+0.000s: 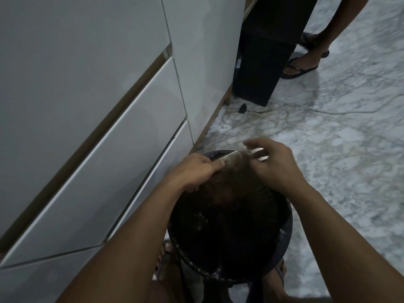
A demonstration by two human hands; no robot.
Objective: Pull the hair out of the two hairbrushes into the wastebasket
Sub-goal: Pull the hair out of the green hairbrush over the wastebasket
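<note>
A pale hairbrush (232,162) is held over the far rim of the dark round wastebasket (286,217), bristles up. My left hand (196,171) is shut on its near end. My right hand (273,165) hovers over the brush's far end, thumb and fingertips pinched together at the bristles; any hair between them is too blurred to make out. The inside of the wastebasket is dark and its contents are unclear. A second hairbrush is not in view.
White cabinet drawers (109,149) stand close on the left. A dark furniture leg (260,68) and a loose cable (273,112) lie ahead on the marble floor. Another person's sandalled feet (301,64) stand at the upper right.
</note>
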